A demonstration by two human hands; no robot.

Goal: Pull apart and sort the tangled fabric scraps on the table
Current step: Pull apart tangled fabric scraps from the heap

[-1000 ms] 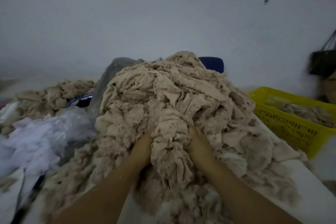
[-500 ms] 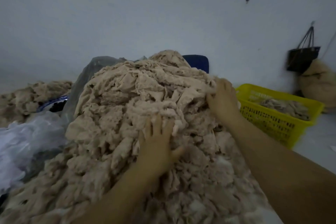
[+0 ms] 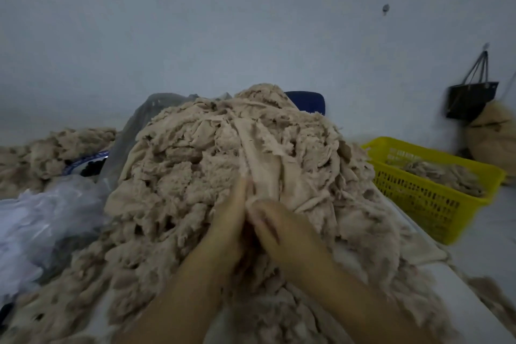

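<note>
At lower left a crumpled white plastic sheet (image 3: 42, 218) lies on the white worktop (image 3: 472, 276). The big heap of tangled beige fabric scraps (image 3: 181, 176) fills the middle of the frame. Low on its near slope the left grip (image 3: 231, 218) and the right grip (image 3: 279, 229) meet, touching. A smooth beige fabric strip (image 3: 262, 165) runs from them up the heap. The right grip curls round its lower end; the left lies straight-fingered against it, any pinch unclear. At right a yellow slotted plastic basket (image 3: 435, 204) holds more scraps
</note>
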